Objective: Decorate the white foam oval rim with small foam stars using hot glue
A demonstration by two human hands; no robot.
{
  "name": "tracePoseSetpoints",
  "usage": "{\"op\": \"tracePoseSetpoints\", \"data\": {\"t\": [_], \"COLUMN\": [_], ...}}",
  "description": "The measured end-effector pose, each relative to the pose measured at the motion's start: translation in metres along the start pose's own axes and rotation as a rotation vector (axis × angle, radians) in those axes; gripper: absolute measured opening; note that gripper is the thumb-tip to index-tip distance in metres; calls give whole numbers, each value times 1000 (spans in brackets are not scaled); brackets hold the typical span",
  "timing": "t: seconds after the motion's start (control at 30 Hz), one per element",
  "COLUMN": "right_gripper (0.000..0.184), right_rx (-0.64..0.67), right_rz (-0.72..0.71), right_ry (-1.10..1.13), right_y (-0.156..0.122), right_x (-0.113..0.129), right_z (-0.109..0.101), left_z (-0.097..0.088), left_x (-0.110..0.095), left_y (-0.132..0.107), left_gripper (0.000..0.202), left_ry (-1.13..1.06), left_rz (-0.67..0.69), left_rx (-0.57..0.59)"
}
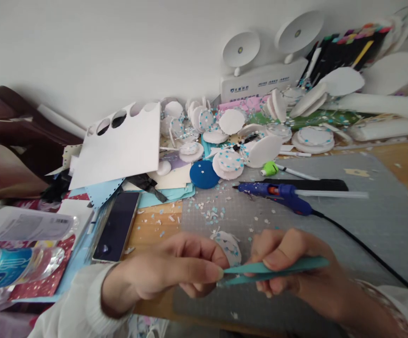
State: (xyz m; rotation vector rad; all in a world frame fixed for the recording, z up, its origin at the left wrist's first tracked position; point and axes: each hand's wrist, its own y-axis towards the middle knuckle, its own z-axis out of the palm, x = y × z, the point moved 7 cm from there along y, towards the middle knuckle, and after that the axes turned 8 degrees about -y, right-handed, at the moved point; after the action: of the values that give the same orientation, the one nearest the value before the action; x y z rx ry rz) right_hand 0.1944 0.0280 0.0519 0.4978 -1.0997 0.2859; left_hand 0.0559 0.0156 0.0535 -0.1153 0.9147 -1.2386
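"Two hands show in the head view; what do they hold?"

"The right hand is clamped on a teal piece, two strips with a gap at their left tips."

"And the left hand?"

"Its thumb lies at those tips; I can't tell whether the fingers close on anything."

"Where is the piece?"

"Above the gray mat, toward its near left corner. A white disc lies just behind."

"Farther back?"

"A blue glue gun, nearer the mat's far edge."
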Motion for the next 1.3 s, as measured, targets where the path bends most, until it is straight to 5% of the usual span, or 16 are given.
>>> {"op": "tracePoseSetpoints", "data": {"t": [0.57, 0.8, 1.03, 1.3], "right_gripper": [14, 16, 15, 14], "right_rx": [-48, -58, -44, -42], "right_rz": [44, 40, 10, 25], "right_ry": [142, 136, 122, 115], "right_y": [-2, -1, 0, 0], "right_x": [-20, -20, -21, -23], "right_z": [-7, -7, -9, -9], "left_z": [7, 10, 1, -9], "left_x": [-3, 1, 5, -8], "left_y": [16, 17, 9, 2], "left_gripper": [16, 13, 19, 21], "left_ry": [-266, -338, -275, -113], "left_rz": [188, 156, 20, 58], "left_rx": [-37, -27, -24, -56]}}
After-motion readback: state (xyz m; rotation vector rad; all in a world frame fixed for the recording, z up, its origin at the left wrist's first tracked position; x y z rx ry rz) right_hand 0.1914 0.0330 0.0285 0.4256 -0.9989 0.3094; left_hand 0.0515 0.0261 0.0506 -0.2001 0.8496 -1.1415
